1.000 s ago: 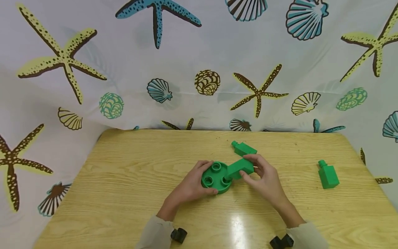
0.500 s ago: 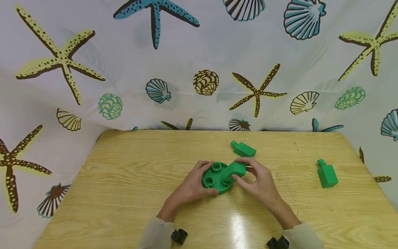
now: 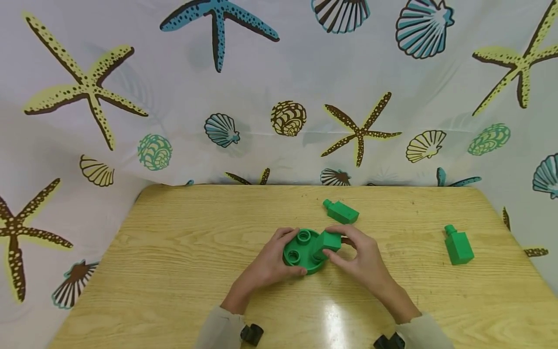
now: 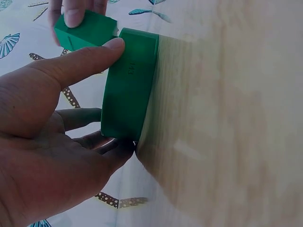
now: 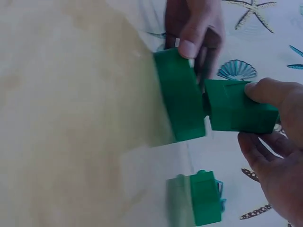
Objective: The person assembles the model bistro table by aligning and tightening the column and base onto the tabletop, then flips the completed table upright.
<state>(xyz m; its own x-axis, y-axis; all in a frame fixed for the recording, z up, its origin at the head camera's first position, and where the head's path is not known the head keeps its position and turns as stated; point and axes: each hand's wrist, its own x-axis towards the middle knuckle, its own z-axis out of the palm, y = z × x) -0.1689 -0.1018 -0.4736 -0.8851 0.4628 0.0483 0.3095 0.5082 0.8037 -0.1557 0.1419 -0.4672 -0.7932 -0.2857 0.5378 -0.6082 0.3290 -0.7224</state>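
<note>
Green block (image 3: 330,240), tip hidden, pinched by right hand (image 3: 366,254); round base (image 3: 305,249), partly covered, gripped by left hand (image 3: 271,259).

- Round green plastic base (image 3: 306,248): smooth, low sheen.
- Oblong green plastic blocks (image 3: 459,247): smooth, matt.
- Flat yellowish wood-grain desk (image 3: 196,242): glossy.
- White shell-printed cloth (image 3: 257,87): matt, faintly creased.

Side of round green base (image 4: 129,94): digits (image 4: 131,68), apparently "143". Mark (image 4: 71,38) on green block (image 4: 92,30) unreadable.
</note>
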